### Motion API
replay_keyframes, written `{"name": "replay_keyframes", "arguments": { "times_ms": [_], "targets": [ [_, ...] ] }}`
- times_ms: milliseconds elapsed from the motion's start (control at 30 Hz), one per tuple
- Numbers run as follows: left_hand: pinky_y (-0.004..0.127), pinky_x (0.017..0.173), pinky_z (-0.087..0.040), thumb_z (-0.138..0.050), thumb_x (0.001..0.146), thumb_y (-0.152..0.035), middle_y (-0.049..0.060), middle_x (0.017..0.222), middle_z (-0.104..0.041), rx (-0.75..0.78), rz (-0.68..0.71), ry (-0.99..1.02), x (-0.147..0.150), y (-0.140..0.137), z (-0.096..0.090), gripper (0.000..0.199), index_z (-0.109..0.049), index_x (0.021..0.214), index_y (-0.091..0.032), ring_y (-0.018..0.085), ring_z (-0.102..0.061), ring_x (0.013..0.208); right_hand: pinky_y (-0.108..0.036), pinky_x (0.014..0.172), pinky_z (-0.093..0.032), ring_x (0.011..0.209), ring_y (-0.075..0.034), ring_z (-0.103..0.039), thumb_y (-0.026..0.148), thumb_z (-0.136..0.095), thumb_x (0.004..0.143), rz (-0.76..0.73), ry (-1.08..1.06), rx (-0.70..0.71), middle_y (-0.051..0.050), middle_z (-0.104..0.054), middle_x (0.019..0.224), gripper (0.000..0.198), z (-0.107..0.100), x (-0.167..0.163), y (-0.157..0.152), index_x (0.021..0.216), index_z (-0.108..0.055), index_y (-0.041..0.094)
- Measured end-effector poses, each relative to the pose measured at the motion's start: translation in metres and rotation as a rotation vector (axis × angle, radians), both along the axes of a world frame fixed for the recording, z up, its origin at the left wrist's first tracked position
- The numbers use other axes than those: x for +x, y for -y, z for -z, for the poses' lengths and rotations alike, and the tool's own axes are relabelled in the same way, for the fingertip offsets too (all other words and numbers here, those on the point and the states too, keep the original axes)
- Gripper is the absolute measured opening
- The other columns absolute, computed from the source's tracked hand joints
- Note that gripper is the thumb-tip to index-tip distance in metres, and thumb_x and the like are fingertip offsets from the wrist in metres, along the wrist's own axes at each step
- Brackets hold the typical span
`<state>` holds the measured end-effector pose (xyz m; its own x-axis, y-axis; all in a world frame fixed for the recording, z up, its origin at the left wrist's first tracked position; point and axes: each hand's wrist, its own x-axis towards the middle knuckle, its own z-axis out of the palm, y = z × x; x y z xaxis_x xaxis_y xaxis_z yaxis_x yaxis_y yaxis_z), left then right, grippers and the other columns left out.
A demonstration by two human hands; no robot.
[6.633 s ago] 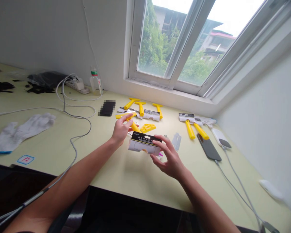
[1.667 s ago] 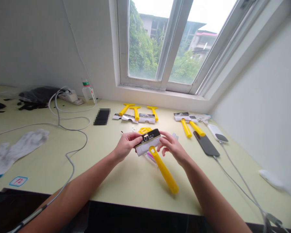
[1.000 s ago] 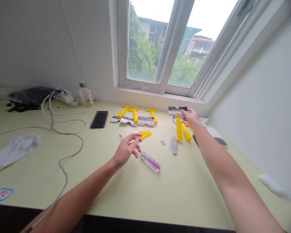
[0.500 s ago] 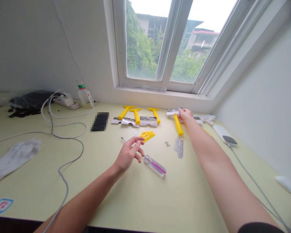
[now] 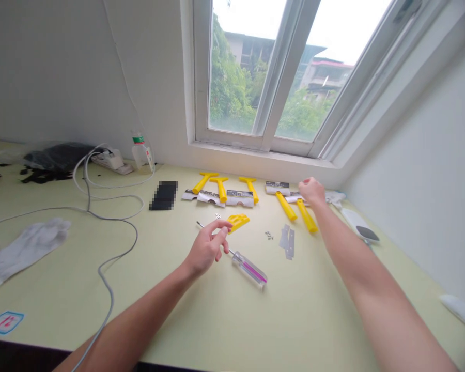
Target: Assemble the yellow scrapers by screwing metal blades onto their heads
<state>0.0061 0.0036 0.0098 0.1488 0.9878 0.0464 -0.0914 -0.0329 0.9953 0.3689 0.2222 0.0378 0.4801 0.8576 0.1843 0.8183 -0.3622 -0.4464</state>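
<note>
My left hand (image 5: 207, 247) hovers with loosely curled, parted fingers over the shaft of a screwdriver (image 5: 250, 269), which lies on the table with its clear and purple handle to the right. Just beyond the fingertips is a yellow plastic part (image 5: 238, 222). At the back right, my right hand (image 5: 312, 191) is closed at the sleeved head of a yellow-handled scraper (image 5: 307, 217); its fingertips are partly hidden. Left of it lies another scraper (image 5: 285, 206) with a printed card sleeve (image 5: 278, 188) on its head.
Several yellow scrapers (image 5: 219, 188) and card sleeves (image 5: 240, 198) lie near the window. Small screws (image 5: 269, 235) and thin metal blades (image 5: 287, 242) lie mid-table. A white glove (image 5: 31, 245), grey cable (image 5: 110, 289) and bottle (image 5: 142, 155) are left; a white device (image 5: 359, 226) is right.
My right hand has let go of the left sleeved scraper and moved right to the neighbouring one. My left hand has barely moved. The view has shifted slightly.
</note>
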Motion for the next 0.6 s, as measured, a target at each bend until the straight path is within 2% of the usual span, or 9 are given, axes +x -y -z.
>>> {"name": "replay_keyframes", "arguments": {
  "times_ms": [133,267,333,467,600],
  "targets": [
    [0.018,0.039,-0.036,-0.056,0.086,-0.043,0.007,0.091,-0.061,0.012,0.024,-0.018,0.001,0.001,0.004,0.031,-0.062,0.101,-0.016,0.01,-0.056,0.055,-0.041,0.094,-0.043,0.112,-0.032,-0.059,0.046,-0.057,0.083,-0.096,0.163,-0.172,-0.019,-0.064,0.116,0.042,0.017,0.022,0.039,0.111,-0.063,0.014],
    [0.019,0.038,-0.034,-0.054,0.087,-0.041,0.009,0.095,-0.062,0.027,0.045,-0.04,0.005,0.001,0.009,0.029,-0.061,0.099,-0.016,0.008,-0.055,0.053,-0.044,0.092,-0.045,0.113,-0.035,-0.06,0.048,-0.054,0.083,-0.176,0.225,-0.257,-0.02,-0.063,0.12,0.054,0.043,0.019,0.057,0.125,-0.056,0.015],
    [0.019,0.038,-0.033,-0.054,0.087,-0.04,0.01,0.101,-0.061,0.036,0.044,-0.04,0.005,0.0,0.012,0.029,-0.061,0.099,-0.015,0.007,-0.053,0.05,-0.046,0.091,-0.046,0.115,-0.037,-0.059,0.045,-0.051,0.084,-0.197,0.236,-0.264,-0.023,-0.061,0.123,0.061,0.05,0.013,0.056,0.135,-0.048,0.013],
    [0.018,0.037,-0.033,-0.053,0.087,-0.04,0.009,0.093,-0.062,0.017,0.033,-0.053,0.004,-0.005,0.016,0.029,-0.06,0.101,-0.015,0.006,-0.05,0.047,-0.048,0.088,-0.048,0.115,-0.039,-0.059,0.034,-0.046,0.085,-0.208,0.246,-0.29,-0.026,-0.058,0.127,0.066,0.054,0.01,0.041,0.147,-0.033,0.013],
    [0.018,0.037,-0.033,-0.055,0.086,-0.042,0.004,0.078,-0.06,0.01,0.028,-0.071,0.003,-0.008,0.018,0.032,-0.06,0.101,-0.015,0.008,-0.049,0.046,-0.045,0.087,-0.049,0.113,-0.038,-0.061,0.024,-0.046,0.084,-0.221,0.256,-0.329,-0.027,-0.06,0.123,0.059,0.054,0.01,0.031,0.141,-0.043,0.013]
  ]
}}
